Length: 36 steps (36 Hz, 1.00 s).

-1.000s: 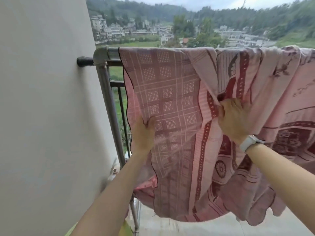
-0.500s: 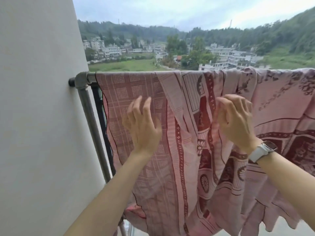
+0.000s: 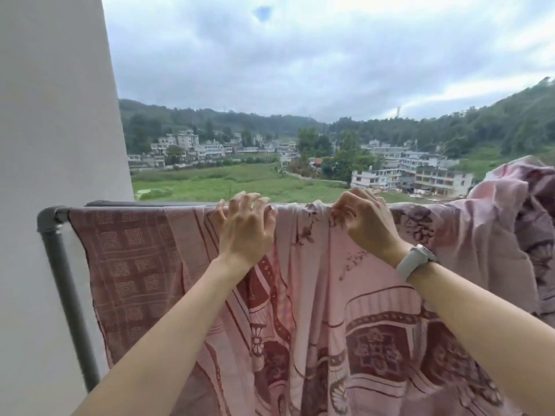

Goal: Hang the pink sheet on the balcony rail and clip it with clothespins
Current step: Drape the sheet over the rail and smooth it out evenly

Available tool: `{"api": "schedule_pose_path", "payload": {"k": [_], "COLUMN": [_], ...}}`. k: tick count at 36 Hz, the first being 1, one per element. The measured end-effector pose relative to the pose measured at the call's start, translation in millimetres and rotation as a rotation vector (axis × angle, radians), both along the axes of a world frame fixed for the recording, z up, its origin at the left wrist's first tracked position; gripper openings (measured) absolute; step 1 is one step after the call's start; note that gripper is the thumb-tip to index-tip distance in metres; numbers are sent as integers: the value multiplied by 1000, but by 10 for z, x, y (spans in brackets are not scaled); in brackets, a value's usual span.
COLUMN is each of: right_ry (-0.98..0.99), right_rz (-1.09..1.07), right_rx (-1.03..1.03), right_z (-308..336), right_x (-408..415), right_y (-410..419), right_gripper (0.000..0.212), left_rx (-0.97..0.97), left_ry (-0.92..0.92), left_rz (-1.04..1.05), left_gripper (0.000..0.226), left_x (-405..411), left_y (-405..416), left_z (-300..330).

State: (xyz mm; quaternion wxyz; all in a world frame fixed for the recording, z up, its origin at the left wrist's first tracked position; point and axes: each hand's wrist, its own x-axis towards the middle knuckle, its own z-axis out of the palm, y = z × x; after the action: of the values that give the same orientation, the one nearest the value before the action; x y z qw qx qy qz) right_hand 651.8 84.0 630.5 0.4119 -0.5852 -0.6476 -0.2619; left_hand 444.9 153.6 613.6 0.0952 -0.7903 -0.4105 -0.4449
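Over the balcony rail (image 3: 54, 216), in the head view, the pink sheet (image 3: 315, 310) hangs draped, its patterned cloth falling down the near side and covering the top bar from beside the grey corner joint at the left to the right edge of the picture. At the far right the cloth is bunched up in a raised heap above the rail line. The left hand (image 3: 244, 232) rests at the top of the sheet, its grip wide, fingers spread and bent over the covered bar, holding nothing. The right hand (image 3: 365, 223), near it to the right, has its grip narrow, fingers curled and pinching a fold of the sheet at the rail top. A pale watch (image 3: 416, 261) sits on the right wrist. A white wall (image 3: 57, 115) stands at the left, touching the rail's end.
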Motion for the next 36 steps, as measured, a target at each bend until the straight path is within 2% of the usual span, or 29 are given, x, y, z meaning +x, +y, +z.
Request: {"api": "schedule_pose_path", "payload": {"k": [3,6,9,12,16,18,22,24,26,28,31,33,36], "right_ry": [65,305,518,562,419,348,62,-109,-182,-187,-64,41,102], "right_rz": [8,-69,-304,-521,-571,-545,-309,-164,-131,-165,-104,-79,-173], "right_rx": [24,102,266,277,131,102,85,-35,-214,-301,-177,-93,30], "right_z": [49,275,571,579,361,299,259,249,205,150,148,234,446], "right_x": [33,318,905,1386,1394,1227,745,536,402,363,418,508,693], "right_y": [10,-82,-386,-690,-733,-700,-578,-475,-350,-259,-230,-242,-317], "right_gripper": [10,10,15,19,34,37,47,49,46,36,14,12,13], "left_rx": [-5,-7,-1,44,76,90,90,65,62,78,70,74,100], "left_ry": [74,66,72,89,146,132,2,-44,-74,-74,-90,-127,-166], "left_rz": [57,63,68,19,-149,-220,-280,-309,-326,-319,-304,-311,-352], "left_gripper": [39,40,43,43,40,31,17,14,10,8,9,11,13], "left_x": [95,207,298,412,701,841,928,910,896,892,924,992,1236], "left_y": [-18,-59,-63,-68,-121,-143,-96,-76,-77,-94,-132,-183,-316], "left_z": [-2,40,64,90,141,137,132,150,175,192,250,351,594]}}
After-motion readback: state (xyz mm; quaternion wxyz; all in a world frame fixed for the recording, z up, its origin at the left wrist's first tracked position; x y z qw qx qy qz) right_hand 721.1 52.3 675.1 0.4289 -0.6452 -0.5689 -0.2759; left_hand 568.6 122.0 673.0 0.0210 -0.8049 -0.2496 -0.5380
